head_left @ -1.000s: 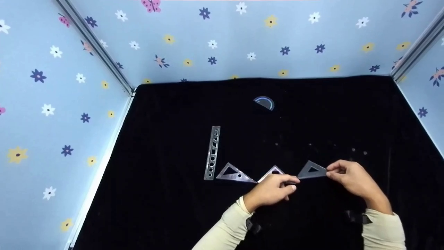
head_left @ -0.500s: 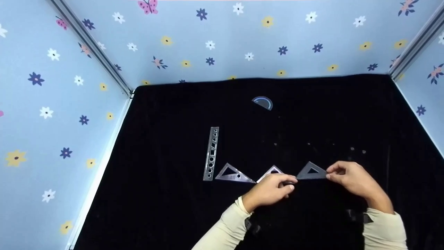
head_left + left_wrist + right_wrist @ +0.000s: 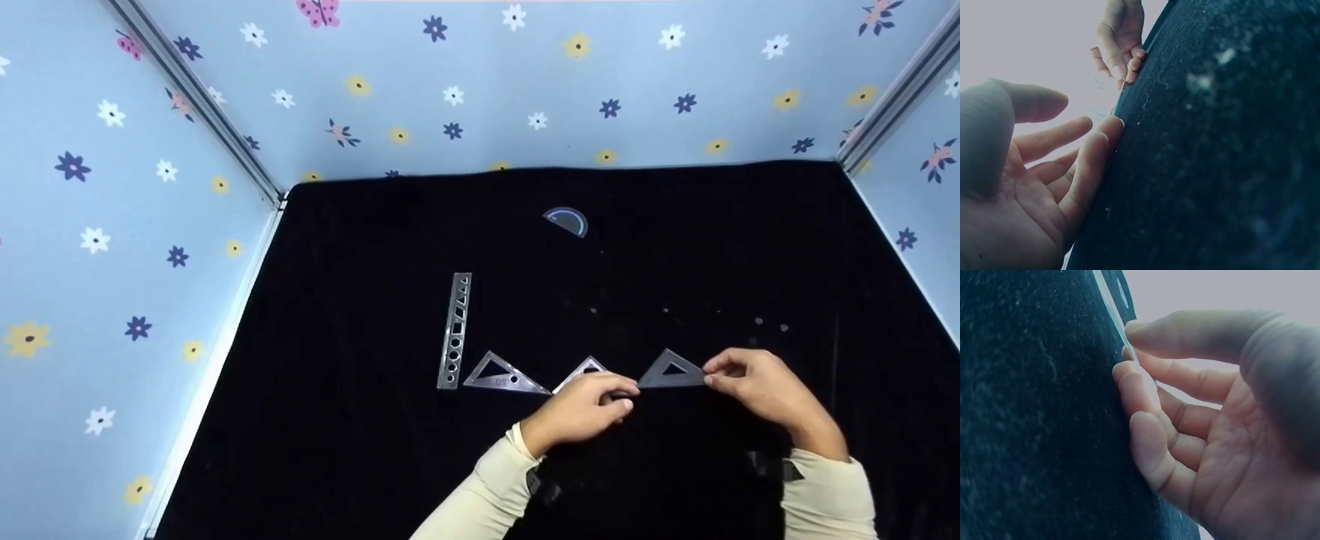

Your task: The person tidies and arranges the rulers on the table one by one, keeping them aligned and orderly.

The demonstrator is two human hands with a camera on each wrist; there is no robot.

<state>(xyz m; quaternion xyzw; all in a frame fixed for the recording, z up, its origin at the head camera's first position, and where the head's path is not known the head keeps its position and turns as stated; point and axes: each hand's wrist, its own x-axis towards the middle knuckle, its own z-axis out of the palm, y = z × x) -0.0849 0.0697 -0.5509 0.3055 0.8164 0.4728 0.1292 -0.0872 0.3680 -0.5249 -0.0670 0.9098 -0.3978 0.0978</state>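
- Hardly anything has moved since the earlier frames: both hands and the dark triangle (image 3: 670,370) sit a touch further left in view, probably the head camera drifting.
- The right hand (image 3: 757,390) pinches the triangle's right corner between thumb and fingertips (image 3: 1131,374), the other fingers curled beneath.
- The left hand (image 3: 581,411) lies with relaxed, nearly straight fingers (image 3: 1092,154) apart, their tips at the triangle's left corner on the black cloth (image 3: 375,450) — touching, not gripping.
- The triangle lies near the front, right of centre, just right of a clear triangle (image 3: 585,370); further left lie another clear triangle (image 3: 504,374) and a stencil ruler (image 3: 454,331), with a protractor (image 3: 567,221) far back.
- It looks thin, light, stiff plastic — slippery when flat, likely brittle if bent; best taken by a corner or edge.
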